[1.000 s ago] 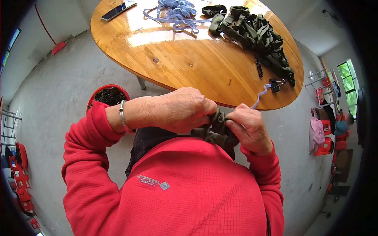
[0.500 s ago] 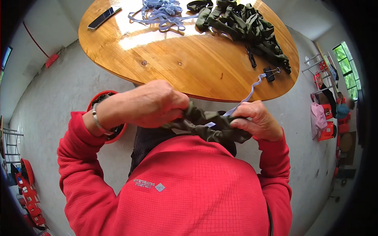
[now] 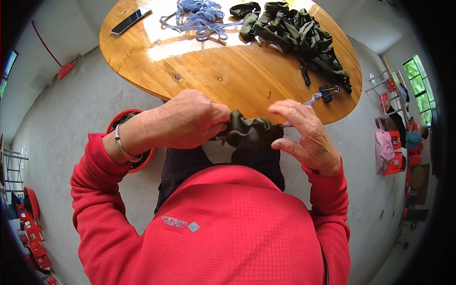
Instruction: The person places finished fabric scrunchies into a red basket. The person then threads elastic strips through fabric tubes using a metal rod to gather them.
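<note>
Bunched dark green fabric [image 3: 251,130], a gathered tube of cloth, is pinched in my left hand [image 3: 190,121] just in front of the table edge. My right hand [image 3: 308,130] is beside the fabric's right end, thumb and fingers spread apart, with nothing between them. A light blue elastic band [image 3: 311,100] runs from a black binder clip [image 3: 326,93] at the table's right edge toward the fabric, passing behind my right hand. A bit of pale band shows within the fabric's folds. The left fingertips are partly hidden.
On the wooden table [image 3: 190,64] lie a phone [image 3: 131,22], a heap of blue elastic [image 3: 202,16], a pile of green fabric tubes [image 3: 299,35] and a small black tool [image 3: 304,72]. Below stands a red basin [image 3: 137,164]. Red stools [image 3: 394,161] are at right.
My right hand has let go of the fabric and opened its fingers. The fabric has bunched shorter toward my left hand, which still grips it.
</note>
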`<control>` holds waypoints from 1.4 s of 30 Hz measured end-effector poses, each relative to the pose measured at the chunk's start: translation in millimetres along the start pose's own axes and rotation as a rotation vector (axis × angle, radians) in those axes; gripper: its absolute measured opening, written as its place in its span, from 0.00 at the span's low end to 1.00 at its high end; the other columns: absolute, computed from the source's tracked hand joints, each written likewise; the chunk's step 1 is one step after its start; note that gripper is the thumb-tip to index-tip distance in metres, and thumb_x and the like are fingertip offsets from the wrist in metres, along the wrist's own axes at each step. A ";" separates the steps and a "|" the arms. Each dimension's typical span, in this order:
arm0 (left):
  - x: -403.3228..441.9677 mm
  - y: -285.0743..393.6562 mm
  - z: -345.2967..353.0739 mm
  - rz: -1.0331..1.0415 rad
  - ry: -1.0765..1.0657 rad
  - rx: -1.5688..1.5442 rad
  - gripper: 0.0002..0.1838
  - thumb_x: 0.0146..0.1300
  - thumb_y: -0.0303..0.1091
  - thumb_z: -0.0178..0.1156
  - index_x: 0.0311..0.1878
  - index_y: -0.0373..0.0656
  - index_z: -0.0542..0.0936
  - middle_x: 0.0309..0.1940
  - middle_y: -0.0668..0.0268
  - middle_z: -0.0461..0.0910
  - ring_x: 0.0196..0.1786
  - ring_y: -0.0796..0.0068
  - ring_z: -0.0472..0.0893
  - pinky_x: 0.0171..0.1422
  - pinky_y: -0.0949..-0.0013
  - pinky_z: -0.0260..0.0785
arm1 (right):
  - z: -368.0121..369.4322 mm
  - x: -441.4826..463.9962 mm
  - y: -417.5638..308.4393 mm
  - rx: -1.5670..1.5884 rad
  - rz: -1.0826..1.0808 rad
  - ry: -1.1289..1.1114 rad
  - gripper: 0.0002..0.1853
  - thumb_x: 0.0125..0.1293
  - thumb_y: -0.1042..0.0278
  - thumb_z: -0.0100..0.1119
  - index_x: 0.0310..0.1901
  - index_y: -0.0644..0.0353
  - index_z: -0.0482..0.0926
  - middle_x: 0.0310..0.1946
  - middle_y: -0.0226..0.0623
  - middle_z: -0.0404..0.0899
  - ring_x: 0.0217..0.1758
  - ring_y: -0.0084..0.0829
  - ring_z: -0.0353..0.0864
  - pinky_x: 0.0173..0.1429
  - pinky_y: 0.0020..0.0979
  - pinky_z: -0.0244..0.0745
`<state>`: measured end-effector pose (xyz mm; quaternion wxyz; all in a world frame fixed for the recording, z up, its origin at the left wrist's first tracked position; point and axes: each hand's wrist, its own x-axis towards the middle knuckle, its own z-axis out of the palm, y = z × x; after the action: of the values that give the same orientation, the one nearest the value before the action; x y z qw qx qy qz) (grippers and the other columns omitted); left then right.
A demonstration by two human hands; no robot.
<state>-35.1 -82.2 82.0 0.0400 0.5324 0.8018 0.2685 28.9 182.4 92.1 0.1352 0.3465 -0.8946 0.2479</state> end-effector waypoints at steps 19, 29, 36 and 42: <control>8.3 4.7 -1.0 0.174 -0.065 -0.073 0.08 0.56 0.26 0.61 0.27 0.40 0.70 0.16 0.59 0.69 0.20 0.55 0.74 0.23 0.60 0.63 | 4.9 -15.0 -1.6 0.354 0.262 -0.335 0.11 0.55 0.71 0.65 0.39 0.60 0.76 0.19 0.37 0.76 0.21 0.35 0.77 0.28 0.34 0.70; 26.6 12.9 -2.3 -0.072 -0.193 -0.381 0.08 0.62 0.34 0.59 0.35 0.38 0.76 0.16 0.67 0.70 0.20 0.74 0.72 0.25 0.67 0.63 | 10.2 9.7 -1.5 0.215 0.019 -0.185 0.07 0.54 0.72 0.63 0.34 0.60 0.78 0.25 0.35 0.77 0.29 0.37 0.76 0.41 0.33 0.66; -12.4 -26.0 -40.2 -0.349 -0.419 -0.992 0.12 0.63 0.33 0.61 0.33 0.30 0.79 0.22 0.71 0.74 0.27 0.87 0.69 0.31 0.76 0.64 | -45.8 -21.9 16.9 0.296 0.196 -0.124 0.03 0.55 0.77 0.60 0.31 0.67 0.79 0.20 0.37 0.74 0.24 0.33 0.70 0.30 0.30 0.65; -15.4 -24.0 -20.4 -0.287 -0.173 -0.719 0.07 0.59 0.27 0.63 0.33 0.31 0.78 0.22 0.67 0.77 0.26 0.81 0.75 0.31 0.74 0.67 | -39.5 -31.6 8.9 0.297 0.257 -0.043 0.04 0.56 0.77 0.60 0.32 0.68 0.79 0.20 0.36 0.74 0.26 0.31 0.70 0.30 0.29 0.65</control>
<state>-55.6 -110.5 84.7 0.3285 0.3878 0.7166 0.4778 48.3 226.7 109.2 0.0307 0.2506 -0.8878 0.3848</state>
